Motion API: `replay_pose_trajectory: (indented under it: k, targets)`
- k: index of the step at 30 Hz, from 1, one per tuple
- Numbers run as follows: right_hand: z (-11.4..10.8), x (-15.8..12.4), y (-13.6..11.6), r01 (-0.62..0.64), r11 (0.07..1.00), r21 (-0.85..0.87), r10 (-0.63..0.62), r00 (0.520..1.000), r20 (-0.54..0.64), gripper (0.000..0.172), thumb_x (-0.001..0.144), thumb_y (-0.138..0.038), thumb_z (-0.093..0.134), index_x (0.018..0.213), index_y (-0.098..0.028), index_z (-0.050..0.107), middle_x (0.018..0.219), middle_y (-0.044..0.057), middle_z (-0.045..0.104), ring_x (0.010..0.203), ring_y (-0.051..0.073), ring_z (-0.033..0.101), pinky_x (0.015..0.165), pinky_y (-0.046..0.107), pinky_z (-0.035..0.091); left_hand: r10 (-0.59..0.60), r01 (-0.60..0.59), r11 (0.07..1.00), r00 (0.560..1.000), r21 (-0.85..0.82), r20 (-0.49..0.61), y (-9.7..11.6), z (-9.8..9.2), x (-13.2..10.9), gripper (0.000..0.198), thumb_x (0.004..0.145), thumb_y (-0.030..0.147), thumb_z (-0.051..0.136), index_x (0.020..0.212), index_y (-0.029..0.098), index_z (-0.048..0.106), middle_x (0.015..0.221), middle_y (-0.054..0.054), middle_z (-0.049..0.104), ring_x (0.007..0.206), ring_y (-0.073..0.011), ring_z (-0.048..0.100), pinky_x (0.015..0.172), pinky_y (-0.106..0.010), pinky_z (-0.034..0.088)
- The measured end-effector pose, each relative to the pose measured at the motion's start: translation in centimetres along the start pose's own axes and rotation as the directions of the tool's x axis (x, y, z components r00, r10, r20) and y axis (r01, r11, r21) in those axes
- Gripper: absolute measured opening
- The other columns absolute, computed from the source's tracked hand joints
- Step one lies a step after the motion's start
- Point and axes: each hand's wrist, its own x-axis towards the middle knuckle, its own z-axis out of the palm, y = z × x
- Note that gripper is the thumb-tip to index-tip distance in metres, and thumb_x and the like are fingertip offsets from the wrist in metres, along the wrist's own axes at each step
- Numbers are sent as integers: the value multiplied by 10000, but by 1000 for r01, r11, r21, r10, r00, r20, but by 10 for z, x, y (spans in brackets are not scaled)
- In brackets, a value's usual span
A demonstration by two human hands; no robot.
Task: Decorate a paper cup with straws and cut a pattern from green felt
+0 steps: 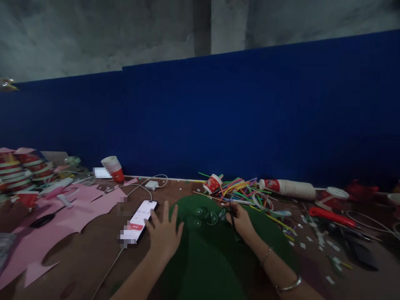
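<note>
With its fingers spread, my left hand (164, 233) is open over the left edge of a dark green round mat (203, 266). Its fingertips reach beside a lit phone (139, 221) that shows a running timer and has a white cable plugged in. Over the mat's right part, my right hand (242, 223) is closed on a thin dark tool (231, 214), whose exact kind is too dim to tell. Just left of those fingers is a small clear piece (222, 214), and I cannot tell whether they touch it. Small pale round marks (211, 218) show on the mat.
Behind the mat lie a pile of colourful straws (239, 189), a tipped red paper cup (213, 183) and a stack of cups (287, 188). A red-handled tool (331, 216) and paper scraps are at right. Cut pink paper (71, 212) and black-handled scissors (43, 220) lie left.
</note>
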Motion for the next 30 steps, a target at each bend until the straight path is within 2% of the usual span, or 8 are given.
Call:
replay_pose_trajectory:
  k: [4,9,14,16,19,23,30]
  targets:
    - [0,0,2,16,1000,-4,-16,1000,0,305,577,-212,551,877,-157,572,690,-13,559,615,141,517,590,267,420,-149,146,986,989,83,25,-30,15,2,543,846,465,401,1367,324,346,1511,-48,173,1283,-543,99,920,-741,73]
    - [-1,0,6,-16,1000,24,15,1000,22,301,585,-201,544,883,-160,566,661,-22,556,567,130,504,541,253,403,-218,212,974,973,79,74,-38,21,8,537,850,512,356,1364,356,333,1510,-36,178,1272,-537,167,924,-735,67]
    - [-2,2,9,5,999,42,-6,1000,14,289,577,-188,561,864,-158,577,663,-22,554,568,121,493,534,238,395,-233,223,971,964,86,125,-40,20,10,535,859,510,329,1372,359,310,1509,-33,185,1260,-528,217,931,-732,55]
    - [-2,2,9,2,998,56,-3,1000,12,286,574,-185,563,858,-159,577,640,-31,538,551,115,478,523,232,386,-243,233,968,961,90,129,-39,20,9,536,859,509,337,1373,363,303,1510,-33,179,1266,-532,192,920,-743,61]
    - [-2,2,10,-11,998,69,10,1000,17,285,571,-182,562,854,-160,576,625,-37,529,525,106,459,500,224,372,-239,233,970,967,75,90,-37,21,10,535,862,510,332,1376,364,298,1512,-37,168,1277,-541,138,905,-753,88]
    - [-2,2,12,-17,998,65,16,1000,17,288,564,-179,556,852,-163,572,614,-41,525,509,103,450,485,222,362,-199,197,977,980,77,25,-34,22,15,536,862,503,339,1376,353,309,1510,-36,176,1272,-543,148,909,-752,95]
    - [-2,2,9,-19,997,68,17,1000,23,296,571,-181,549,866,-161,572,639,-39,534,517,98,457,488,215,364,-155,153,987,987,39,51,-34,27,22,527,856,508,352,1362,361,337,1500,-46,213,1251,-530,232,905,-753,117]
